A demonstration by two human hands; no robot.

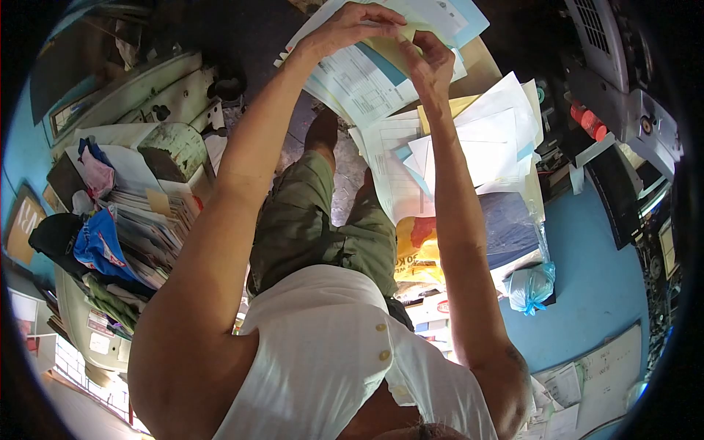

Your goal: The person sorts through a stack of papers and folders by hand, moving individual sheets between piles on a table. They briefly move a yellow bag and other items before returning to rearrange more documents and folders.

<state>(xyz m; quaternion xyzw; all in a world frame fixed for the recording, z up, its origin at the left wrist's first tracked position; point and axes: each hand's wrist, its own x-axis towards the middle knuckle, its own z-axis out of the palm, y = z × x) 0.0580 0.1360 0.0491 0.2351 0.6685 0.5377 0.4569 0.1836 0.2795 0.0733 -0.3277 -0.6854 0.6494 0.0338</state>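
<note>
At the top of the head view, my left hand point(350, 29) reaches over a spread of papers, its fingertips meeting those of my right hand point(431, 62). Between them is a pale yellow sheet point(398, 48), its edge pinched by the fingers of both hands. Printed white forms point(357, 82) lie under and beside it, with a light blue sheet point(469, 20) at the upper right. Below my right wrist, more loose white papers point(480, 150) are piled over printed sheets. The exact grip of the fingertips is partly hidden.
Stacked papers point(150, 224), a blue cloth point(103, 246) and a black cap point(53, 238) crowd the left side. On the right are a tied blue plastic bag point(531, 287), a yellow printed bag point(418, 253), a red object point(588, 121) and grey equipment point(634, 110).
</note>
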